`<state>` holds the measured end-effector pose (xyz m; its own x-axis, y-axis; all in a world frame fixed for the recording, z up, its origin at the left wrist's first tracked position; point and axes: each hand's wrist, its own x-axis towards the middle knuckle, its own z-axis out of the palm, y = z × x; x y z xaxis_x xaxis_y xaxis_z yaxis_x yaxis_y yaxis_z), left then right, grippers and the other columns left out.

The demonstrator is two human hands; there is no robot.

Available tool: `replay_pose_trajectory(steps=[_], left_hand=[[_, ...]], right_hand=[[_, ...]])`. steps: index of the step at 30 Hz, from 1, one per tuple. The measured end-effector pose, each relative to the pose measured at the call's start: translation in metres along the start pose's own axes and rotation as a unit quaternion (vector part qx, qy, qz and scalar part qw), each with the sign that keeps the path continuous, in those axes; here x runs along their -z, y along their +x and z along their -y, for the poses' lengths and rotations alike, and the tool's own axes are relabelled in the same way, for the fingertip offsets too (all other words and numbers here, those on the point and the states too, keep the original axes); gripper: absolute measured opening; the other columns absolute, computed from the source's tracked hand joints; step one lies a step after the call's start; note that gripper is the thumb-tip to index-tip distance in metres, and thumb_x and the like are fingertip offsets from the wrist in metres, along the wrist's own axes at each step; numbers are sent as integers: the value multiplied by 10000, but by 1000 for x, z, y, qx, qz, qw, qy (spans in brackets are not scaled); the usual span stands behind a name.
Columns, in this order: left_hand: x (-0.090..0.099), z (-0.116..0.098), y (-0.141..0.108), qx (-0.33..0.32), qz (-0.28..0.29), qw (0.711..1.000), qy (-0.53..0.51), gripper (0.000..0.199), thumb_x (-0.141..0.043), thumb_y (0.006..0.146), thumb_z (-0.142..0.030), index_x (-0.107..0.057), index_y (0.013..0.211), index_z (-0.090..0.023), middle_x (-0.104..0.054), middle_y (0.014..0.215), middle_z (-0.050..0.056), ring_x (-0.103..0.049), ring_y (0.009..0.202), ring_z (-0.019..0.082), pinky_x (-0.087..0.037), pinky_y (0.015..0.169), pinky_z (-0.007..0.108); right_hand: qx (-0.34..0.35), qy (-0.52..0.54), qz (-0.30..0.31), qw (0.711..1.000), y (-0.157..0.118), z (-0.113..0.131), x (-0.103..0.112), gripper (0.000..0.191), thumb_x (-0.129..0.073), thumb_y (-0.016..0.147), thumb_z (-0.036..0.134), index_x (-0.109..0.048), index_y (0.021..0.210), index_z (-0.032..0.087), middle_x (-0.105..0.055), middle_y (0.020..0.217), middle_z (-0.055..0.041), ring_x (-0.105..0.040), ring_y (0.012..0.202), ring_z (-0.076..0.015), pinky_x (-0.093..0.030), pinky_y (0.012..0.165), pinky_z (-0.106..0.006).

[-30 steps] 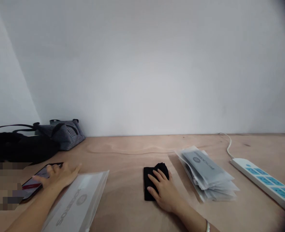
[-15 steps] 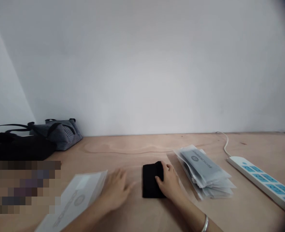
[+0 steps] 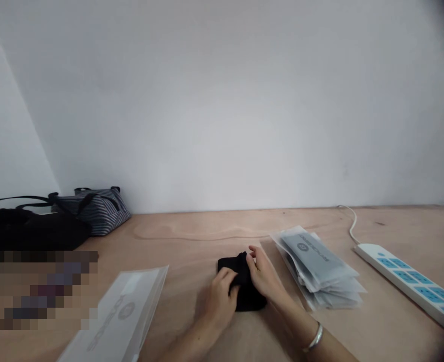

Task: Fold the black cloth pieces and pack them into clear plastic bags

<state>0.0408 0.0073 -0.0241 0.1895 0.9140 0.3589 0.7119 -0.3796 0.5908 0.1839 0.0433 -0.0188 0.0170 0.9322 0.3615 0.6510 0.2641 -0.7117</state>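
Note:
A folded black cloth item (image 3: 250, 296) lies on the wooden table in front of me, its upper part bunched up; its exact kind is not clear. My left hand (image 3: 220, 296) is closed on its left side, thumb and fingers pinching the fabric. At its far right edge, my right hand (image 3: 263, 271) grips the fabric between thumb and fingers, a silver bangle on the wrist. To the left lies a flat frosted plastic bag (image 3: 122, 306) with a printed logo. A stack of similar frosted bags (image 3: 316, 261), the top one with something dark inside, sits right of my right hand.
A white power strip (image 3: 406, 279) with blue sockets lies at the right, its cord running to the wall. A striped bag (image 3: 105, 211) and a black bag (image 3: 37, 229) stand at the back left. A pixelated patch covers part of the left table.
My left hand has moved right, from beside the plastic bag onto the black cloth, and grips it. The cloth, flat before, is now bunched. My right hand stays at its right edge.

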Motion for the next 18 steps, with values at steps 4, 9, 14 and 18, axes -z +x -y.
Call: replay_pose_trajectory(steps=[4, 9, 14, 18], left_hand=[[2, 22, -4, 127, -127, 983, -45, 224, -367, 841, -207, -500, 1020, -185, -620, 947, 82, -593, 881, 211, -475, 747, 356], [16, 41, -13, 165, -207, 964, -22, 452, -396, 743, -101, -331, 1189, -115, -517, 1116, 157, -505, 1053, 244, -436, 855, 414], [27, 29, -19, -52, -155, 980, 112, 308, -422, 743, -114, -574, 992, -213, -452, 1232, 87, -337, 1214, 264, -281, 1002, 468], [19, 26, -20, -168, 2, 969, 179, 293, -456, 822, -299, -593, 1081, -309, -341, 1377, 28, -224, 1280, 296, -178, 1019, 550]], right_hand=[[24, -54, 61, 996, -7, -7, 0, 471, -414, 804, 271, -355, 1250, 131, -509, 1176, -125, -503, 1042, -206, -400, 864, -307], [47, -228, 121, 965, -9, -9, 2, 557, -394, 657, -6, -466, 1188, 143, -506, 1167, -109, -484, 1048, -183, -349, 891, -263], [52, -252, 104, 961, -7, -6, 2, 441, -356, 733, 23, -563, 1095, 167, -533, 1149, -108, -468, 1062, -225, -321, 909, -331], [80, -246, 150, 954, -14, -9, -7, 389, -312, 873, 234, -497, 1210, 168, -459, 1278, -95, -385, 1179, -217, -273, 974, -339]])
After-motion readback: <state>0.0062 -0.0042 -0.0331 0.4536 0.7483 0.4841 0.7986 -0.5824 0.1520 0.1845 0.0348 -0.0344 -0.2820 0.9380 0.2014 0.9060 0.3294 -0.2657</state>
